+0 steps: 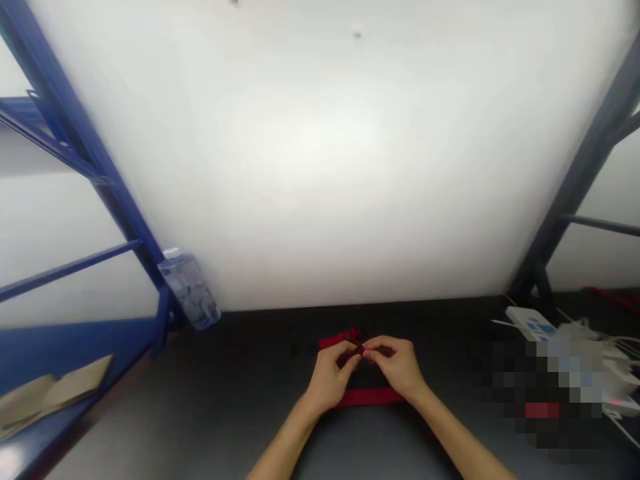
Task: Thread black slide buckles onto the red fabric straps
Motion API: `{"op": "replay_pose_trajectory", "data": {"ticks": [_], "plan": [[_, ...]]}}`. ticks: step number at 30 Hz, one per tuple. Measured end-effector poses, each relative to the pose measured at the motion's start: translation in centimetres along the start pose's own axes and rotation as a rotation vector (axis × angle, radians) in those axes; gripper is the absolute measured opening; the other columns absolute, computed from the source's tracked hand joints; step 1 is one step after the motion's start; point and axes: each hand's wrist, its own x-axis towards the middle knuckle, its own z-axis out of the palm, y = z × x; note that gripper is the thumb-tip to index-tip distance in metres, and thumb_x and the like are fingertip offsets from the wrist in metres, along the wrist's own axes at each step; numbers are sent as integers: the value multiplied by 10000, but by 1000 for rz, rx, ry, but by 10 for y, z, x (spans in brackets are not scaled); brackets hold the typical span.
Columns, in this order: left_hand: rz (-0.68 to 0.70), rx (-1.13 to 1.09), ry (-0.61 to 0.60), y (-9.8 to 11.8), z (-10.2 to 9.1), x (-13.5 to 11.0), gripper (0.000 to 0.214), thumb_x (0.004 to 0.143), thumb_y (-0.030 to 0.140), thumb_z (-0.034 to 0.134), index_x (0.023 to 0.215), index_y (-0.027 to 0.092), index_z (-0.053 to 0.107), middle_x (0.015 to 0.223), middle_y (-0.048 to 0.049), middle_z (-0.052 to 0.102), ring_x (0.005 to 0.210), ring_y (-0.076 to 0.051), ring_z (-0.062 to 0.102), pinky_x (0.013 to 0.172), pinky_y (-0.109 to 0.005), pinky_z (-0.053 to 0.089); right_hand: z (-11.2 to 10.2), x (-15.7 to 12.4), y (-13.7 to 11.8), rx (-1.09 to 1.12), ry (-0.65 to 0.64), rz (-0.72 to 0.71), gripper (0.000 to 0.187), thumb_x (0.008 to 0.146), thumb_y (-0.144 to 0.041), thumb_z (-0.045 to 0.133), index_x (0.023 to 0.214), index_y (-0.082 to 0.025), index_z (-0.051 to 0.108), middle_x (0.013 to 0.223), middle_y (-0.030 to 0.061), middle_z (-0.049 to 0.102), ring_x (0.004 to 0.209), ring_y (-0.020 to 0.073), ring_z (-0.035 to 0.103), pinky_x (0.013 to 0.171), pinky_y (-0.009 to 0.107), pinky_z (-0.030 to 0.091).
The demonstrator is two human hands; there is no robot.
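Observation:
A red and black flat object [367, 397], possibly a small pouch or strap, lies on the dark table [240, 400] near its far edge. My left hand [333, 377] and my right hand [395, 367] meet above it. Both have fingers pinched together at a small red part [357, 335] on the object's top. The hands cover the middle of the object, so its full shape is hidden.
A clear water bottle [190, 290] stands at the table's back left beside a blue metal frame [85, 153]. A white power strip [533, 325] with cables lies at the right. Brown cardboard [55, 393] rests at the left. A white wall [320, 153] rises behind.

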Motion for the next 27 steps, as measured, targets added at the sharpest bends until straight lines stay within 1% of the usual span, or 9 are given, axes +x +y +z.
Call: {"op": "replay_pose_trajectory", "data": {"ticks": [4, 7, 9, 12, 15, 18, 22, 24, 27], "plan": [[1, -30, -22, 2, 1, 0, 191, 883, 305, 558, 853, 170, 691, 747, -31, 663, 676, -173, 565, 645, -248, 425, -1, 1, -1, -42, 12, -20, 127, 682, -303, 772, 663, -200, 699, 732, 48, 723, 694, 223, 668, 676, 334, 551], [2, -35, -19, 1, 0, 1, 190, 880, 312, 567, 863, 175, 698, 779, -35, 676, 705, -179, 576, 666, -250, 431, -2, 2, -5, -67, 15, 0, 137, 679, -292, 775, 723, -200, 684, 711, 30, 691, 657, 196, 631, 627, 305, 530], [6, -35, -24, -1, 0, 1, 188, 878, 318, 574, 870, 178, 699, 819, -40, 685, 739, -187, 585, 693, -257, 438, -3, 3, -8, -63, -32, -8, 167, 702, -275, 755, 844, -208, 699, 808, 36, 690, 676, 183, 613, 587, 280, 513], [8, -46, -52, -4, -3, 2, 185, 881, 317, 575, 893, 179, 697, 863, -46, 691, 777, -193, 590, 727, -267, 444, -5, 2, -13, -42, -153, -49, 278, 768, -266, 687, 1045, -248, 697, 1052, 58, 652, 728, 167, 598, 542, 251, 496], [10, -51, -83, -7, -7, 2, 152, 871, 283, 592, 894, 174, 696, 860, -44, 685, 774, -186, 583, 727, -266, 442, -5, 0, -17, -42, -197, -71, 320, 794, -250, 652, 1112, -276, 682, 1147, 63, 604, 751, 163, 594, 520, 238, 490], [14, -57, -107, -10, -9, 2, 129, 859, 254, 605, 888, 172, 700, 871, -48, 683, 790, -187, 584, 742, -269, 442, -5, -2, -18, -44, -233, -69, 282, 805, -248, 651, 1082, -278, 695, 1162, 63, 592, 769, 168, 598, 525, 236, 499], [-7, -64, -97, -12, -9, 4, 121, 848, 246, 623, 885, 171, 711, 859, -49, 688, 785, -188, 592, 746, -272, 444, -9, -1, -20, 50, -291, -25, 206, 868, -344, 588, 1002, -248, 711, 1178, 76, 572, 783, 181, 612, 522, 247, 522], [-17, -86, -109, -12, -9, 4, 112, 834, 244, 643, 873, 167, 714, 852, -49, 690, 780, -188, 599, 742, -271, 449, -10, 0, -20, 72, -276, -21, 207, 888, -369, 558, 917, -228, 707, 1142, 77, 573, 750, 173, 607, 524, 253, 523], [-7, -126, -155, -13, -10, 4, 87, 812, 234, 672, 837, 160, 712, 867, -54, 691, 816, -196, 612, 772, -278, 457, -10, 0, -19, 20, -278, -34, 229, 899, -375, 543, 793, -208, 657, 1061, 71, 580, 668, 150, 573, 513, 253, 504]]}}
